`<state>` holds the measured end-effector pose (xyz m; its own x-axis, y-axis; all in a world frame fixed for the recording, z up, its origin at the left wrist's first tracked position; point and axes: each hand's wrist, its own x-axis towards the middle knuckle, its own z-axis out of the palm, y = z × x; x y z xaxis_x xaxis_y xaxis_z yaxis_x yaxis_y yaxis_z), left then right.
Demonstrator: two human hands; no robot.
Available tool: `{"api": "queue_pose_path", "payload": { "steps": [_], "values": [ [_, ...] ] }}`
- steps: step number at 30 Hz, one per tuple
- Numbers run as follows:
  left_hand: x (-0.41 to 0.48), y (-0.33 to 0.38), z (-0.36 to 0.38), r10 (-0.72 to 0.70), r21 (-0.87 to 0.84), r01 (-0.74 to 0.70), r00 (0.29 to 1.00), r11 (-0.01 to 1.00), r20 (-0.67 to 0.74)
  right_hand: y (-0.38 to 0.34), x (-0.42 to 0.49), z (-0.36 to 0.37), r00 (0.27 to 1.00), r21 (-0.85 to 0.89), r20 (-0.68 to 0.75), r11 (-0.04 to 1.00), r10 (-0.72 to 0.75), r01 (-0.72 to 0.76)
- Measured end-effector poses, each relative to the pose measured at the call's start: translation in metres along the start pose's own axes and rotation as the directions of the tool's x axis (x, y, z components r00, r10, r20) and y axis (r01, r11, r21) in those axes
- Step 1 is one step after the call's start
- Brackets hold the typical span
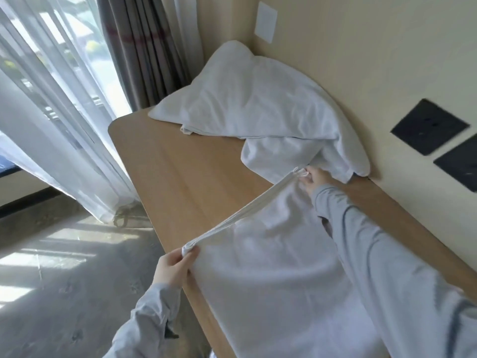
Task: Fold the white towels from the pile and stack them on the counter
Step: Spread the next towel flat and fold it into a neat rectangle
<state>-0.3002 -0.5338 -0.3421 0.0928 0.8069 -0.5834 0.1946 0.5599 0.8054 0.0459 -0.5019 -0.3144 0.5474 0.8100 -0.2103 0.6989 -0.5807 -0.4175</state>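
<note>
Left hand (173,267) is nearest the body, at the desk's (180,164) front edge, thumb & fingers pinched on the near corner of the towel (271,267). From there the towel's doubled edge runs taut, up & away to the right, straight to the right hand (313,178), which pinches the far corner w/ its fingertips. So long axis = the line btwn the two hands, diagonal across the desk. Rest of the cloth falls to the right of that edge, under the right forearm, lying over the desk. Pile (253,99) of unfolded towels sits just beyond the right hand; touching or not, can't tell. Next fold prob. brings corner to corner along that axis.
</note>
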Motion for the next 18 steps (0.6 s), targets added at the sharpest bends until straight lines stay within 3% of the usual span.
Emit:
{"api": "queue_pose_path", "payload": {
  "steps": [3,5,6,8,9,11,13,15,18],
  "values": [
    [0.012,-0.004,0.0,0.018,0.118,-0.007,0.996,0.993,-0.089,0.004,0.007,0.025,0.999,-0.027,-0.019,0.999,-0.029,0.028],
    [0.008,0.0,0.007,0.132,0.324,-0.071,0.977,0.943,-0.169,0.009,-0.001,0.034,0.972,-0.158,-0.172,0.979,-0.157,0.13],
    [0.005,0.003,0.012,0.297,0.483,-0.175,0.936,0.858,-0.188,0.01,-0.006,0.036,0.931,-0.216,-0.266,0.957,-0.248,0.193],
    [0.0,0.008,0.03,0.581,0.71,-0.361,0.809,0.605,-0.083,0.007,-0.015,0.037,0.807,-0.272,-0.359,0.88,-0.469,0.39],
    [-0.002,0.009,0.039,0.64,0.756,-0.417,0.768,0.504,-0.003,0.006,-0.018,0.038,0.737,-0.301,-0.324,0.804,-0.593,0.514],
    [-0.001,0.007,0.054,0.601,0.771,-0.439,0.794,0.462,0.092,0.006,-0.025,0.041,0.642,-0.357,-0.137,0.643,-0.754,0.678],
    [0.005,0.001,0.058,0.549,0.774,-0.417,0.829,0.477,0.108,0.008,-0.025,0.042,0.639,-0.391,0.041,0.576,-0.768,0.717],
    [0.01,-0.009,0.054,0.561,0.775,-0.419,0.821,0.473,0.101,0.01,-0.018,0.039,0.65,-0.421,0.103,0.559,-0.753,0.714],
    [0.016,-0.017,0.049,0.585,0.735,-0.443,0.807,0.513,0.078,0.006,-0.003,0.028,0.576,-0.454,0.159,0.459,-0.802,0.764]
  ]
}}
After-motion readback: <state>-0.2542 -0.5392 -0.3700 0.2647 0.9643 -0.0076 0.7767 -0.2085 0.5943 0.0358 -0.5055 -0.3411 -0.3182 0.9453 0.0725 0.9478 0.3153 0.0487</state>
